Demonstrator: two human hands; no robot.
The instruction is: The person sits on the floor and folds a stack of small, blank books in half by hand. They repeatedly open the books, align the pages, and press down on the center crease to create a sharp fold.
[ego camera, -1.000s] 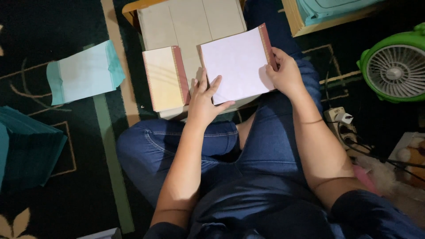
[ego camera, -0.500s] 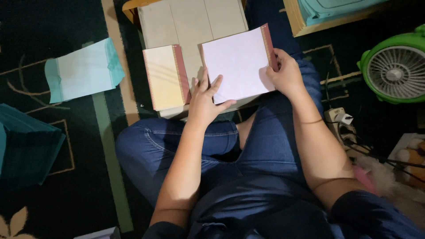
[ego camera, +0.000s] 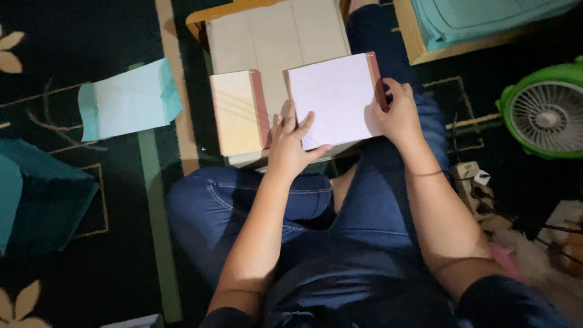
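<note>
Both hands grip a white paper pad [ego camera: 334, 97] on a low worktop [ego camera: 273, 36]: left hand [ego camera: 291, 146] at its lower edge, right hand [ego camera: 398, 115] pinching its red-bound side. A cream pad [ego camera: 234, 112] lies just beside; a green fan [ego camera: 546, 115] sits well apart.

Person seen from above, from the head camera. Both forearms are bare from the elbow down to the left hand [ego camera: 291, 149] and the right hand [ego camera: 398, 115]; the fingers [ego camera: 290, 119] carry no rings or gloves that can be made out. A thin dark band [ego camera: 425, 174] circles the right wrist. Dark short sleeves [ego camera: 504, 297] end at about the elbows; the cuff of the left one shows only at the bottom edge of the view. The torso is covered by a dark, slightly glossy top [ego camera: 358, 291]. The legs wear blue denim jeans [ego camera: 243, 200] with visible stitched seams and fold creases at the knee.
</note>
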